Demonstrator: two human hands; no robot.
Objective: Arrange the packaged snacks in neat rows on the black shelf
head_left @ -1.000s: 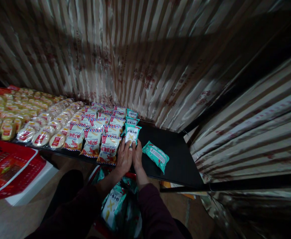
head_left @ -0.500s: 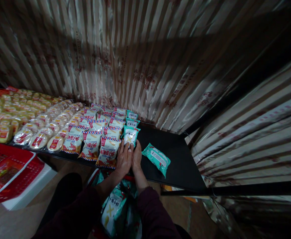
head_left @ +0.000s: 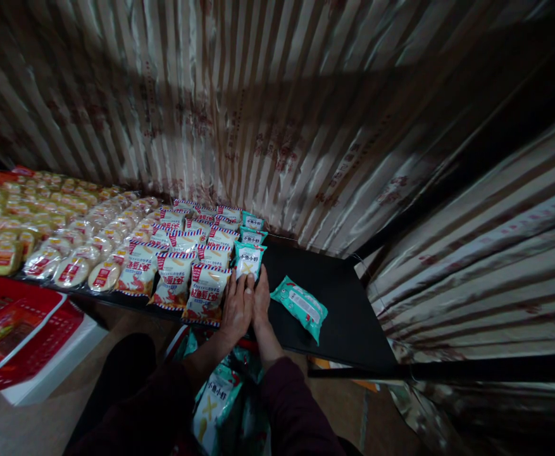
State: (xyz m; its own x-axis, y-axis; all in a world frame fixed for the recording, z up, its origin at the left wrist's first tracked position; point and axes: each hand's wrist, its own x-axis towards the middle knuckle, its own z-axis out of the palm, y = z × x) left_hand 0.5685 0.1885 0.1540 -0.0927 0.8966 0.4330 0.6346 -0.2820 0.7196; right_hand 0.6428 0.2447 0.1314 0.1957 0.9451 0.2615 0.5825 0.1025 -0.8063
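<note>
A teal-and-white snack bag (head_left: 249,258) stands at the front of a short row of matching bags on the black shelf. My left hand (head_left: 237,306) presses on its lower left front, and my right hand (head_left: 260,300) cups its right side, so the bag is held between them. The fingers hide its lower part. Just left of it are rows of white, red and blue snack bags (head_left: 209,292). To the right of my hands, another teal bag (head_left: 300,306) lies flat on its own.
Below my forearms, more teal bags (head_left: 213,405) fill a container. Round wrapped cakes (head_left: 106,276) line the black shelf (head_left: 343,316) to the left. A red basket (head_left: 68,323) stands at lower left. Striped curtain (head_left: 277,114) hangs behind and at the right (head_left: 476,253).
Both hands stay on the same teal bag, almost unmoved. The view has shifted very slightly; nothing else visibly differs.
</note>
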